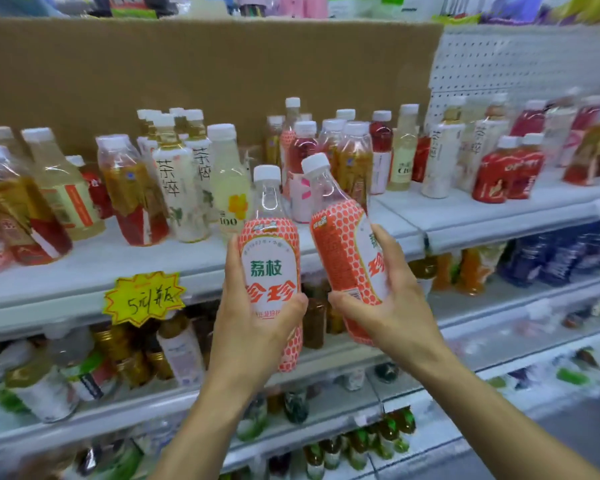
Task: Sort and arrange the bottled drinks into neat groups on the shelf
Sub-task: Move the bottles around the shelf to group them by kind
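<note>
Both hands hold: left hand (pixel 253 327) grips one lychee bottle (pixel 272 258) upright, right hand (pixel 392 310) a matching bottle (pixel 347 251) tilted left, both before the top shelf (pixel 118 258). Judged full, fairly heavy, rigid plastic (film sleeve possibly slick); hold at mid-body.

Bright, even shop light; edges bend and blur, centre sharp, faint glare on plastic.

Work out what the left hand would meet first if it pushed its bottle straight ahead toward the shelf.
Likely the top shelf's front edge, which sits behind the left hand. Higher up, its lychee bottle heads for the gap between the pale yellow bottle and the pink-labelled bottle. Depth is unclear.
</note>
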